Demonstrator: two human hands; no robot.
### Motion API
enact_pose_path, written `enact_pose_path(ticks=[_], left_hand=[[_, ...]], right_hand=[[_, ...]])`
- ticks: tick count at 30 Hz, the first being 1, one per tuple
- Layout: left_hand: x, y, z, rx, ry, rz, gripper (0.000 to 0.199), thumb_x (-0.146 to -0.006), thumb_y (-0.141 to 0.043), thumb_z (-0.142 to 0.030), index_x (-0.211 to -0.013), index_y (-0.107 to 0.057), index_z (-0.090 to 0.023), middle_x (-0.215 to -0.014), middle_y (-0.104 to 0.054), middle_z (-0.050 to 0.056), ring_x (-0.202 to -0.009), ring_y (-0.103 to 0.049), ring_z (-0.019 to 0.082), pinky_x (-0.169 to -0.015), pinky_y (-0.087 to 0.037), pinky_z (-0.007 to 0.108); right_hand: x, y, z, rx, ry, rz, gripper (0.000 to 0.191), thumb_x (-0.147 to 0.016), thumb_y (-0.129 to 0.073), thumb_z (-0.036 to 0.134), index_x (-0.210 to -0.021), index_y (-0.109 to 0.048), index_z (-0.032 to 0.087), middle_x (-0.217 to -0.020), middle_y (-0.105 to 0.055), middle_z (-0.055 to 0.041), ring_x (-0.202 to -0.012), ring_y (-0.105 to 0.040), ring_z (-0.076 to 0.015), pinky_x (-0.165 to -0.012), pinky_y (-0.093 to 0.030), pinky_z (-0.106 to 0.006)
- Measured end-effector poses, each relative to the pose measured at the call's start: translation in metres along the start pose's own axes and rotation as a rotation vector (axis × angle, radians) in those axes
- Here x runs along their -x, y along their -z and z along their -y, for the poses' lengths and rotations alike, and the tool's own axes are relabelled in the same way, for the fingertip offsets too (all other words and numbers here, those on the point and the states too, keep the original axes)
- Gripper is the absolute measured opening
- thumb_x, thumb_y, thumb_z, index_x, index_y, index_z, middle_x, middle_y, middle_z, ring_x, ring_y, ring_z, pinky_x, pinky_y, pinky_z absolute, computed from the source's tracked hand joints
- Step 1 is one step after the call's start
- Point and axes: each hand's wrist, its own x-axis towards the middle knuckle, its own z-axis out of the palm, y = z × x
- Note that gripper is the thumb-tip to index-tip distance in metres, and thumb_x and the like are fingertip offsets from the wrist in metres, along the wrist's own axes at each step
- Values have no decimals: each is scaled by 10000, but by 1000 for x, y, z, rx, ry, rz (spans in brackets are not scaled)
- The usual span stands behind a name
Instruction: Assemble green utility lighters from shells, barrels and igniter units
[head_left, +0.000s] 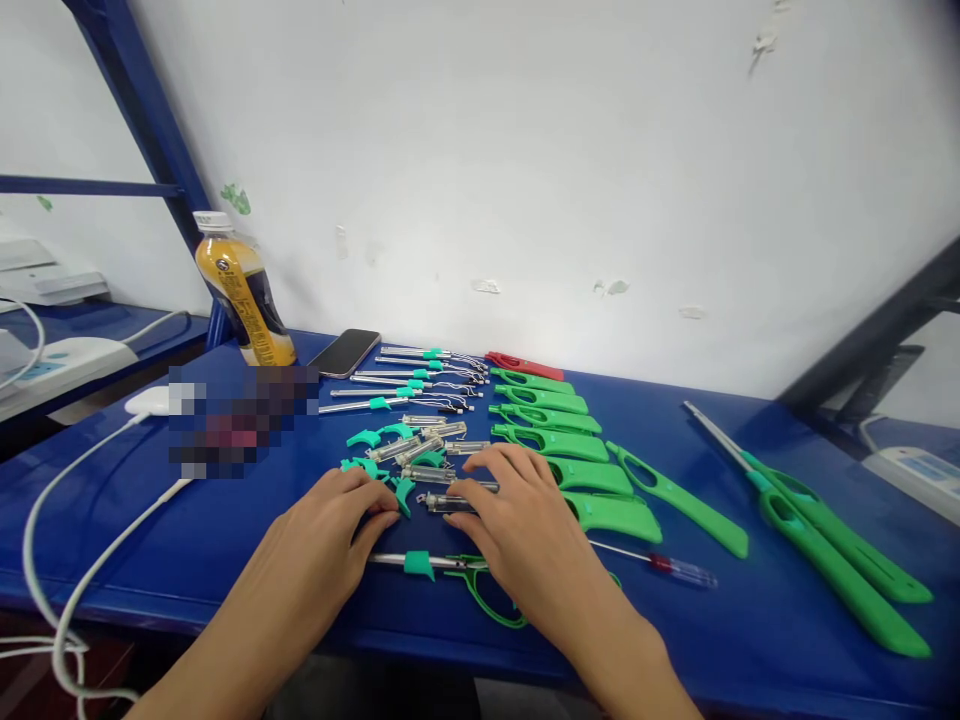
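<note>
My left hand (pixel 337 525) is closed low over the table, thumb and fingers pinched at a small teal trigger (pixel 405 495). My right hand (pixel 517 505) has its thumb and fingers around a clear lighter fuel tank (pixel 446 504) lying flat. Between and beyond the hands lie several more clear tanks (pixel 429 474) and loose teal triggers (pixel 364 438). In front of them, a metal lighter tube (pixel 390 560) with a teal trigger on it reaches a green handle shell (pixel 487 605), partly hidden under my right hand.
Metal tubes with wires (pixel 367 405) lie in a row behind, near a phone (pixel 346 353). Green handle shells (pixel 559 442) and a red one (pixel 525 366) line the right. A screwdriver (pixel 682 570), longer green lighters (pixel 840 560), a drink bottle (pixel 244 290) and white cables (pixel 90 580) also lie around.
</note>
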Motion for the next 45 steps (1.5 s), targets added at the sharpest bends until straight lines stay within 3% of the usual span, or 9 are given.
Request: enact_pose_path(ticks=[8, 12, 15, 20, 23, 28, 32, 37, 45], left_hand=[[5, 5, -12, 14, -8, -95, 326, -1032, -508, -448, -907, -763, -289, -955, -796, 65, -920, -770, 303, -688, -528, 350], [5, 15, -20, 102, -18, -148, 290, -1028, -574, -469, -936, -785, -293, -821, -794, 5, -650, -702, 225, -640, -504, 328], [5, 18, -32, 201, -37, -156, 271, -1034, -633, -484, -942, -817, -307, -750, -780, -39, -560, -639, 172, -570, -465, 287], [2, 7, -58, 369, -53, -113, 231, -1033, -651, -414, -917, -821, -309, -790, -806, -56, -602, -694, 139, -557, -497, 227], [-4, -2, -75, 462, -57, -73, 231, -1036, -642, -390, -915, -817, -301, -842, -823, -41, -669, -743, 145, -590, -547, 215], [-10, -9, -92, 595, -34, -58, 243, -1013, -651, -406, -877, -801, -273, -732, -760, -26, -575, -701, 144, -549, -574, 221], [-10, -9, -96, 648, 0, -84, 222, -999, -688, -404, -886, -826, -273, -689, -746, -32, -524, -684, 134, -520, -574, 207], [-12, -12, -97, 665, -6, -133, 215, -1001, -705, -400, -901, -863, -292, -759, -787, -23, -619, -731, 141, -552, -593, 188], [-4, -17, -88, 639, 28, -146, 160, -1032, -734, -417, -976, -833, -305, -921, -848, -21, -673, -748, 140, -589, -611, 195]], right_hand=[[-10, -8, 0, 80, 78, -1, 140, -981, -927, 178, -1045, -805, 201, -1156, -831, -98, -1128, -759, -324, -1032, -613, -533], [0, 6, -8, 34, 68, -82, 78, -1087, -802, 161, -1102, -765, 228, -1062, -857, -39, -1145, -771, -283, -1110, -556, -499], [15, 25, -17, -22, 39, -141, 62, -1174, -678, 211, -1193, -726, 246, -1031, -856, -22, -1075, -774, -258, -1047, -550, -464], [39, 42, -26, -86, -21, -204, 254, -1213, -616, 279, -1456, -680, 238, -1073, -826, -20, -1005, -768, -212, -879, -586, -362], [41, 38, -27, -106, -44, -265, 189, -1212, -611, 271, -1351, -740, 270, -1093, -783, -36, -1014, -762, -209, -865, -588, -351], [41, 28, -25, -173, -37, -315, 114, -1208, -628, 253, -1273, -718, 279, -1132, -814, -2, -1087, -781, -186, -1066, -550, -380], [46, 23, -25, -194, -14, -343, 188, -1187, -629, 150, -1312, -722, 255, -1127, -839, 14, -1110, -784, -179, -1235, -438, -421], [49, 20, -28, -155, -23, -330, 231, -1187, -612, 140, -1336, -733, 269, -1084, -829, 3, -1036, -778, -200, -1151, -484, -455], [61, 27, -34, -118, -14, -354, 296, -1114, -694, 74, -1346, -766, 244, -1084, -842, 3, -1008, -780, -180, -1092, -522, -394]])
